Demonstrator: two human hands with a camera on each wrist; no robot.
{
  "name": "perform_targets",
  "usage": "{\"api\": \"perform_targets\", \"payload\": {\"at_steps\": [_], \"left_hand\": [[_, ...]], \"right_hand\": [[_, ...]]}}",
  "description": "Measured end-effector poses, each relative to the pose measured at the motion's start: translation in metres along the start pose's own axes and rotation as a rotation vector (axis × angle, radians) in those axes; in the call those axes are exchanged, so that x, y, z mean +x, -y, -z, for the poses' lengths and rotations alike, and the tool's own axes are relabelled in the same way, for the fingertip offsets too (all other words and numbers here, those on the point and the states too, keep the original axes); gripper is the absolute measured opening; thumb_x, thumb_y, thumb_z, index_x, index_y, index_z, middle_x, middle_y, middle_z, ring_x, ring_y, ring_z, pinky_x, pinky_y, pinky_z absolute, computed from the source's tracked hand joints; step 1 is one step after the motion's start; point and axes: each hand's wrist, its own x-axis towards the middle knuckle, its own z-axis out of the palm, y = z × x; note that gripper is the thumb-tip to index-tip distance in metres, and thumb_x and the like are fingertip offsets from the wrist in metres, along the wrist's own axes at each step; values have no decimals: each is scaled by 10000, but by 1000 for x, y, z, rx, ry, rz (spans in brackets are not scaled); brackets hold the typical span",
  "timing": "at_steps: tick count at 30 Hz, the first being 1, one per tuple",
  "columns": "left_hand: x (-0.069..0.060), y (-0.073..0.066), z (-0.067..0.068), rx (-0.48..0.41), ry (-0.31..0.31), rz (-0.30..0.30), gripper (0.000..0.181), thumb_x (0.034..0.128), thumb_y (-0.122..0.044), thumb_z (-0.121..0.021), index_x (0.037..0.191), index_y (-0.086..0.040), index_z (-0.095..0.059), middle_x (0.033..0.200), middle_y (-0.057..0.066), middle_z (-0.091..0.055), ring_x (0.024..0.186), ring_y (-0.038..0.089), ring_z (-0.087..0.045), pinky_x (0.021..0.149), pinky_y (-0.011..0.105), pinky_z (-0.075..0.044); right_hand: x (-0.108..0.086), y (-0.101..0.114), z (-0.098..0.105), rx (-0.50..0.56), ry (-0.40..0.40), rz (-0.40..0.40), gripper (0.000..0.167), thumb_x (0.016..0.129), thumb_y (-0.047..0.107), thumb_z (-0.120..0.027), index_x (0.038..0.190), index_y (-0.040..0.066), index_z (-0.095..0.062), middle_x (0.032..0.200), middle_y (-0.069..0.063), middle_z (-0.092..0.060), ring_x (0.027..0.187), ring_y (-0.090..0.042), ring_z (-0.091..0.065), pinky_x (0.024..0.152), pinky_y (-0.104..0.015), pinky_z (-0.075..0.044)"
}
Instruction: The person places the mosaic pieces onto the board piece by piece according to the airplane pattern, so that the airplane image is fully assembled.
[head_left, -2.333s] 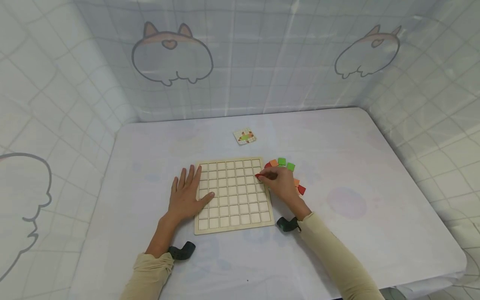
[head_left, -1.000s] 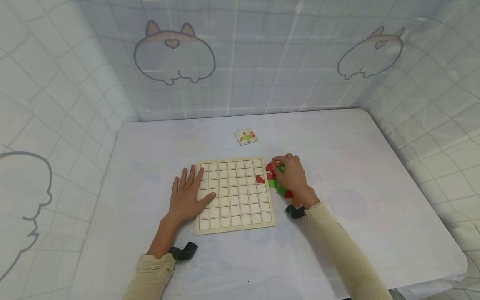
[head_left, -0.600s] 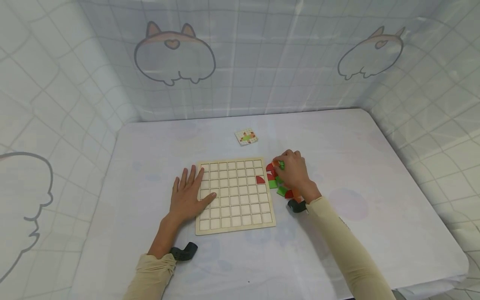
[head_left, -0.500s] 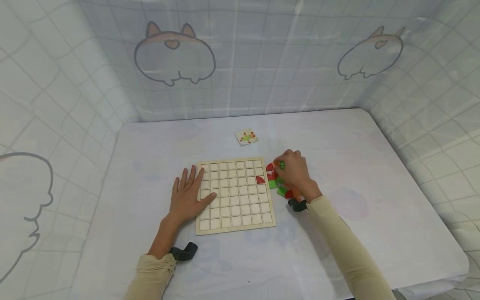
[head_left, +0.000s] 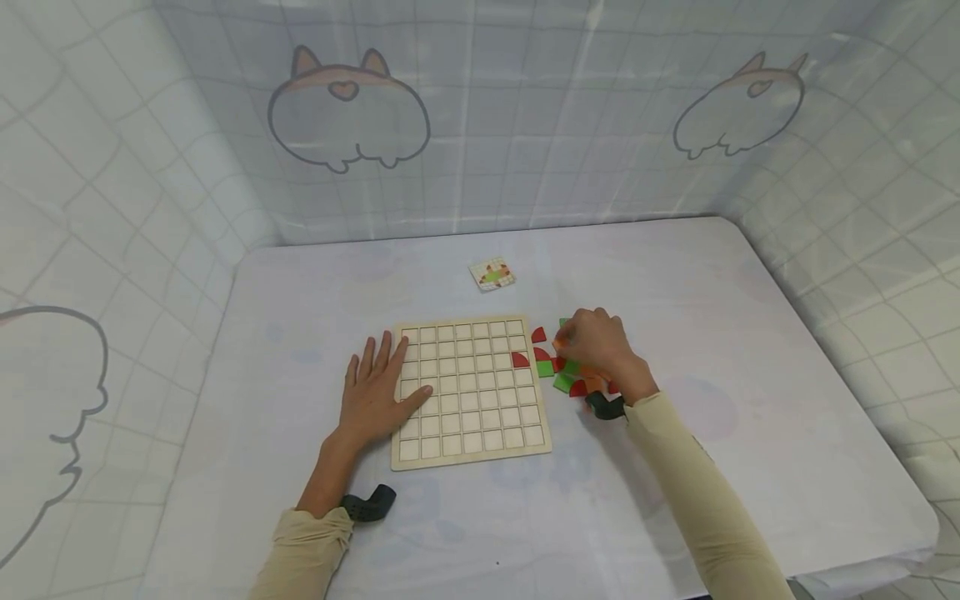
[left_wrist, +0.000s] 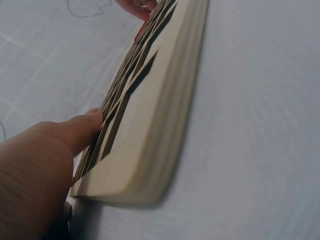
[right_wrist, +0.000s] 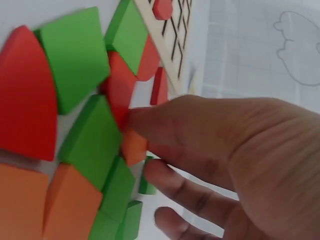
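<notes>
Compared with half a second ago, the right hand (head_left: 600, 343) has moved slightly farther right of the board (head_left: 471, 462), and the orange piece (head_left: 558, 343) at its fingertips has moved too. Thumb and index finger pinch that piece just off the board's right edge. The left hand (head_left: 375, 404) lies flat and spread over the board's left edge, grasping nothing, its thumb on the grid.

One red piece (head_left: 521, 360) sits in the board's rightmost column, third cell from the far edge. Right of the board, loose pieces lie close together, some hidden under the right hand: a red quarter-round (head_left: 539, 334) nearest its far corner, a green tile (head_left: 545, 368) close to its edge, and an orange tile (right_wrist: 72, 200) farther out. Beyond the board's far edge, apart from it, lies a card (head_left: 492, 274) printed in green, orange and red. Underneath the board is a white-covered table (head_left: 750, 467).
</notes>
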Motion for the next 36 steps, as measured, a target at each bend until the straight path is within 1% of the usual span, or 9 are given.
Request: {"api": "perform_targets", "payload": {"at_steps": [3,6,15,19,22,25,29,31,36], "left_hand": [[0,1,-1,2,2,0,935,905,-657,-515,1589,-129,-158,1628,162,-48,1485,346,46,1148,548,47],[0,1,-1,2,-3,-2,938,903,-662,-515,1589,-128,-162,1628,161,-49,1485,350,42,1148,550,45],[0,1,-1,7,2,2,933,907,-663,-507,1592,-142,-147,1632,150,-40,1486,339,54,1149,544,50],[0,0,1,5,8,5,932,908,-654,-515,1592,-138,-147,1632,151,-35,1485,340,56,1149,543,55],[0,-2,2,-3,10,7,931,908,-645,-523,1590,-131,-153,1631,154,-36,1485,343,57,1149,543,56],[-1,-2,2,-8,11,10,931,908,-641,-526,1589,-126,-155,1631,156,-37,1484,345,57,1149,542,57],[-1,-2,2,-5,14,10,934,907,-647,-523,1589,-127,-153,1631,155,-37,1484,346,56,1149,543,56],[-1,-2,2,-4,14,10,936,906,-651,-522,1590,-131,-150,1631,153,-36,1484,346,58,1149,542,56],[0,-2,2,-5,12,10,940,904,-656,-521,1591,-137,-145,1632,149,-31,1484,345,61,1149,540,58]], "right_hand": [[-2,1,1,-2,24,-8,260,798,210,-792,1041,116,-788,1068,-49,-702,971,-297,-535,827,-494,-394],[-3,1,1,-10,23,15,263,798,187,-793,1047,104,-784,1051,-50,-706,971,-293,-549,828,-494,-400],[-6,-9,-2,-165,-27,244,160,843,157,-779,994,104,-777,909,-1,-642,882,-235,-552,797,-419,-402],[-8,-10,-6,-225,-45,285,139,872,170,-763,992,101,-751,894,-1,-647,857,-230,-551,774,-399,-393],[-10,-11,-8,-267,-76,291,126,885,177,-748,993,113,-733,894,8,-644,844,-230,-535,760,-394,-382],[-13,-10,-9,-261,-106,284,146,890,184,-743,1012,106,-727,897,11,-642,842,-237,-526,753,-407,-382],[-19,-3,-9,-185,-111,287,174,885,222,-759,1021,117,-734,837,38,-614,821,-213,-507,733,-388,-369],[-23,3,-11,-158,-118,327,177,885,236,-762,1017,121,-734,793,58,-587,803,-193,-500,717,-370,-359],[-34,17,-25,-150,-179,490,120,873,154,-757,982,123,-717,841,64,-621,782,-173,-505,687,-339,-341]]}}
